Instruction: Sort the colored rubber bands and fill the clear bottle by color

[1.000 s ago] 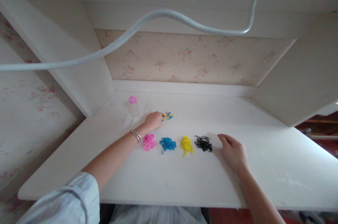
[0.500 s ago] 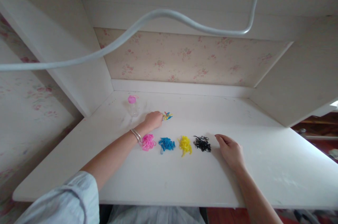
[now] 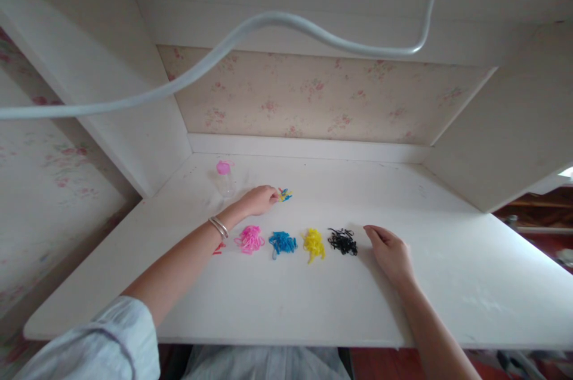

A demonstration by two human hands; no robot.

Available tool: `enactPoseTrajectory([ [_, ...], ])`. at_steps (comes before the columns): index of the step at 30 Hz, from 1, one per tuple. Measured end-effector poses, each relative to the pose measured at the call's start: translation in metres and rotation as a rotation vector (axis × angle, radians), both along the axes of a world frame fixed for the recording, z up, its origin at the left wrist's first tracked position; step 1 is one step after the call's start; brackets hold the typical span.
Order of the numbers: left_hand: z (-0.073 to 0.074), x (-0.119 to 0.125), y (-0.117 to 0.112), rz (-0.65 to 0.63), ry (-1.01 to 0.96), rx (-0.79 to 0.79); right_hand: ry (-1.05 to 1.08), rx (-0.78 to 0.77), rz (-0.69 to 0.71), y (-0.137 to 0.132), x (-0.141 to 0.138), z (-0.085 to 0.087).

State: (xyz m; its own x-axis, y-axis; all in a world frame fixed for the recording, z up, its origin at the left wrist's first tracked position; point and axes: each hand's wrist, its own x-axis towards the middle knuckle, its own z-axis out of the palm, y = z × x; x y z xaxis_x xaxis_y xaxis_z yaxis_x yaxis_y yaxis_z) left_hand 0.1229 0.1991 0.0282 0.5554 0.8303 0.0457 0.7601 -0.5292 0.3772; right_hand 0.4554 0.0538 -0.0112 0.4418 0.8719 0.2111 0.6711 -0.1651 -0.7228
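My left hand (image 3: 262, 200) reaches over the desk with its fingers pinched together at the left edge of a small mixed pile of rubber bands (image 3: 285, 195), blue, yellow and red. Whatever lies between the fingertips is too small to tell. My right hand (image 3: 391, 252) rests on the desk, closed, thumb against forefinger, and its contents are hidden. Just left of it is a heap of black rubber bands (image 3: 343, 241). In line with that lie yellow rubber bands (image 3: 314, 244), blue rubber bands (image 3: 282, 243) and pink rubber bands (image 3: 250, 239). A few red bands (image 3: 219, 248) show partly behind my left forearm.
A clear bottle (image 3: 227, 185) with a pink lid stands at the back left of the white desk (image 3: 286, 308). A white cable (image 3: 277, 20) crosses above in the foreground. White side panels and a flowered back wall (image 3: 313, 93) enclose the desk.
My left forearm has shifted slightly left, uncovering red bands beside the pink heap. The left fingers stay by the mixed pile. My right hand has stayed put.
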Motion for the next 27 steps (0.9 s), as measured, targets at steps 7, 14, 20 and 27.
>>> enactPoseTrajectory([
  [7,0.006,-0.006,-0.003,-0.064,-0.075,-0.137,-0.001,-0.008,-0.003,-0.001,-0.003,0.002],
  [14,0.018,0.004,-0.027,-0.113,-0.073,-0.314,-0.018,-0.019,-0.005,0.000,-0.001,0.000],
  [20,0.018,0.024,-0.042,-0.128,0.001,-0.359,-0.009,-0.009,0.010,0.001,0.000,-0.002],
  [27,0.043,-0.001,-0.054,-0.008,-0.087,-0.204,0.110,-0.023,-0.021,0.005,0.006,-0.006],
])
